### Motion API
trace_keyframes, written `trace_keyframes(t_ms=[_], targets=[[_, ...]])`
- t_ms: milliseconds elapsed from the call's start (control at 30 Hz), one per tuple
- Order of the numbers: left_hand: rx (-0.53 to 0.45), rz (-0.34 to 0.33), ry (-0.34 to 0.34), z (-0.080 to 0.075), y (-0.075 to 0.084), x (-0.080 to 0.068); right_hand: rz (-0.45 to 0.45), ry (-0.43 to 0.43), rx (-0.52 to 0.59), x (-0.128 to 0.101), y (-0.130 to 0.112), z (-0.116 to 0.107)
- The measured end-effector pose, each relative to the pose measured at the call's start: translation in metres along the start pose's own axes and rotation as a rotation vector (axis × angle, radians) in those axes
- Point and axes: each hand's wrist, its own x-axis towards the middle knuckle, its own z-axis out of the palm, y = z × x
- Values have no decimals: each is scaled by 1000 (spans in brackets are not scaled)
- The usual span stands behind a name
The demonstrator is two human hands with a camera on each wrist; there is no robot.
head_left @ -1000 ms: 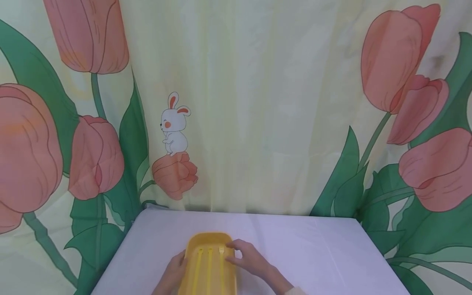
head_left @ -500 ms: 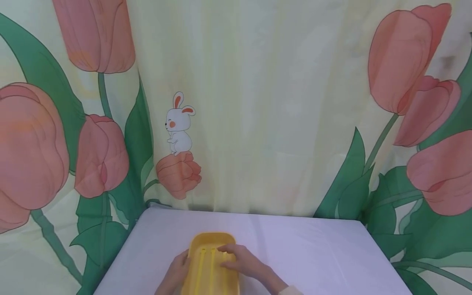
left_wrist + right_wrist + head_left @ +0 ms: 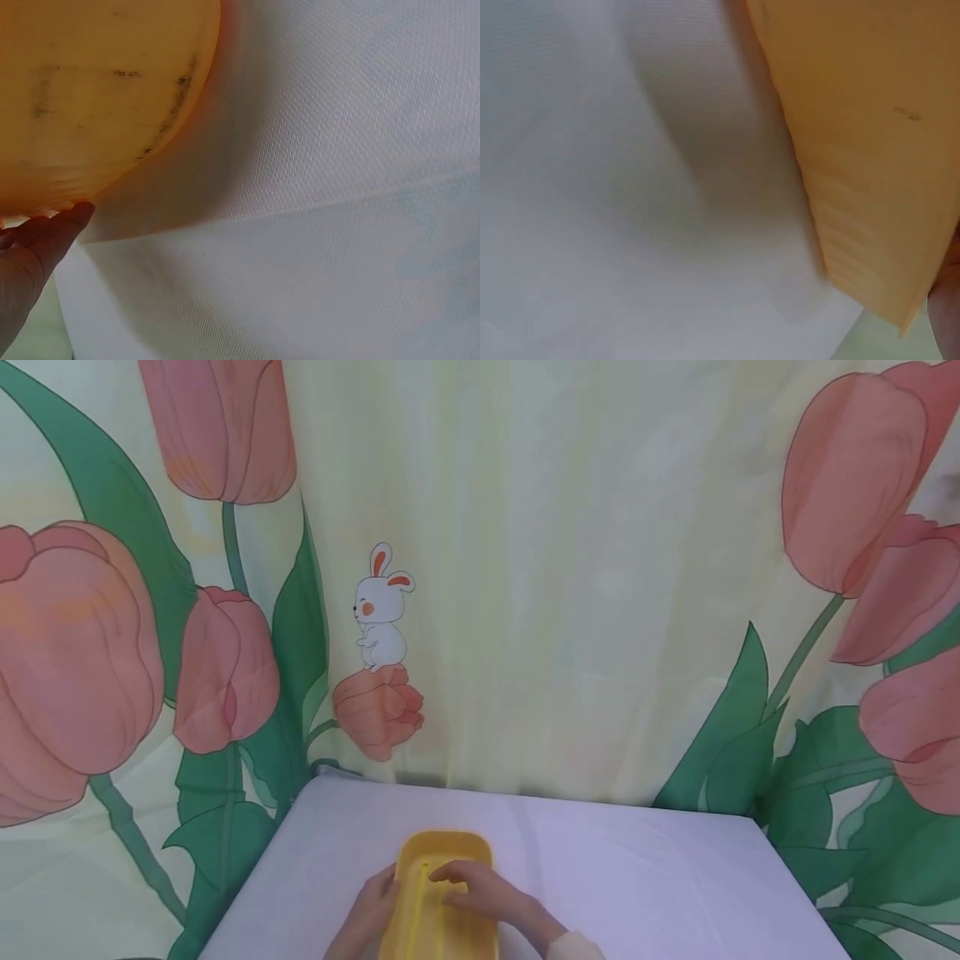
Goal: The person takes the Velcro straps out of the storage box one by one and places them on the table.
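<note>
A long yellow tray with rounded corners lies at the near middle of the head view. My left hand grips its left side; in the left wrist view the fingers meet the outer wall of the tray. Slim yellow strips lie lengthwise inside, and their kind is too small to tell. The left strip shows along most of its length, while my right hand covers the upper part of the middle one. Over the tray, my right thumb and fingertips are apart, with nothing seen between them.
The tray rests on a table with a white cloth. Behind the table hangs a pale curtain printed with tulips and a rabbit. Dark scuff marks show on the tray's outer wall in the left wrist view.
My right hand has moved leftward across the tray, from the right strip to over the middle one. The left hand keeps its hold. The whole head view has shifted slightly.
</note>
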Motion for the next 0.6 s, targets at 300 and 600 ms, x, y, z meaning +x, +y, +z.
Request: trace_keyframes(t_ms=[300, 600], targets=[[9, 42, 16, 3, -10, 3, -63, -126, -62, 22, 3, 18], [-4, -47, 40, 3, -3, 6, -113, -224, -91, 33, 8, 25]])
